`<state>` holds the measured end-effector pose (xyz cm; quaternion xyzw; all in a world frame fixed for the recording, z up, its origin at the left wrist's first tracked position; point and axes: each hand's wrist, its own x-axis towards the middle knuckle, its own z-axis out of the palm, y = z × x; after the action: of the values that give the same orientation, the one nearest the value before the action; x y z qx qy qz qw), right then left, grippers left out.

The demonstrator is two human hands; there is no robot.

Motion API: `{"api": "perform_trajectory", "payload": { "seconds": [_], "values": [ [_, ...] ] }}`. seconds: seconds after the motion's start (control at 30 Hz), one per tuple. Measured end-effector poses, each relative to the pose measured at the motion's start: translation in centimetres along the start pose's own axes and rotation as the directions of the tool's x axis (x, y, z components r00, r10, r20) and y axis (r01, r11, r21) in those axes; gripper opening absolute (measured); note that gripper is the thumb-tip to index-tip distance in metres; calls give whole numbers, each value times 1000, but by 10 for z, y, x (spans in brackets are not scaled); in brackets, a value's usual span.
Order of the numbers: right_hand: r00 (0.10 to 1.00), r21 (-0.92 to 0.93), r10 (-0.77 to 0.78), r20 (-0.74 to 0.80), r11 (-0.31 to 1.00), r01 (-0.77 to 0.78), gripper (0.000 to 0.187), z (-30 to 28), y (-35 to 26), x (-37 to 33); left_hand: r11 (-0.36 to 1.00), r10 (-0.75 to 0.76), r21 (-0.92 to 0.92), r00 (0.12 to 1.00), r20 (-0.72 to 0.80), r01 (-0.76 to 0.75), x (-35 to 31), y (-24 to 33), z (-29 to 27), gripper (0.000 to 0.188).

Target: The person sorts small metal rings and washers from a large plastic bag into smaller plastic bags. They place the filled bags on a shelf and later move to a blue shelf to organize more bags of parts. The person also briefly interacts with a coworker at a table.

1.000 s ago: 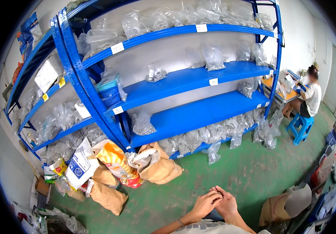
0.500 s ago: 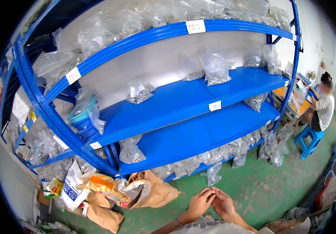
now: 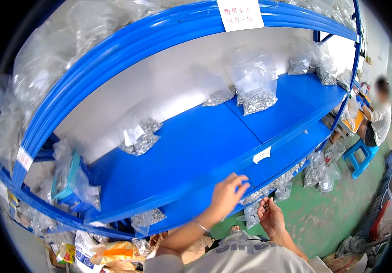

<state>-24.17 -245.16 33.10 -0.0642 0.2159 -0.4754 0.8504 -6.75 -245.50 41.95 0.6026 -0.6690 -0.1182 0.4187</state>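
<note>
My left hand (image 3: 227, 196) is raised in front of the shelf edge, with a bracelet on the wrist. Its fingers are loosely curled and apart, and I see nothing in them. Lower and to the right, my right hand (image 3: 272, 219) is curled with fingertips together around something small and dark, too small to name. Nearest to both hands is the blue middle shelf (image 3: 191, 145). On it stand clear bags of small metal parts: one bag (image 3: 257, 98) towards the right and another bag (image 3: 141, 136) towards the left.
A teal basket (image 3: 66, 177) with bags sits at the shelf's left end. More bags (image 3: 316, 170) lie on the green floor (image 3: 310, 223) by the rack. At far right a person (image 3: 380, 116) sits on a blue stool (image 3: 361, 157) at a table. Sacks (image 3: 114, 252) lie lower left.
I have come closer to the rack, and its shelves fill more of the view. My hands, together before, are now apart; the left has risen towards the shelf.
</note>
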Motion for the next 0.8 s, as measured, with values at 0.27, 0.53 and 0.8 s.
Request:
{"api": "perform_trajectory", "payload": {
  "seconds": [0.27,0.53,0.8],
  "values": [
    [1000,-113,-8,5,994,8,30,24,-23,57,972,-43,234,999,29,35,192,-105,-6,29],
    [991,-142,-67,-116,989,50,29,25,-61,98,966,-169,188,984,-52,176,283,-155,85,63],
    [974,-284,-156,-163,953,105,21,21,-105,124,988,26,152,981,-194,4,303,-151,109,54]
  ]
}}
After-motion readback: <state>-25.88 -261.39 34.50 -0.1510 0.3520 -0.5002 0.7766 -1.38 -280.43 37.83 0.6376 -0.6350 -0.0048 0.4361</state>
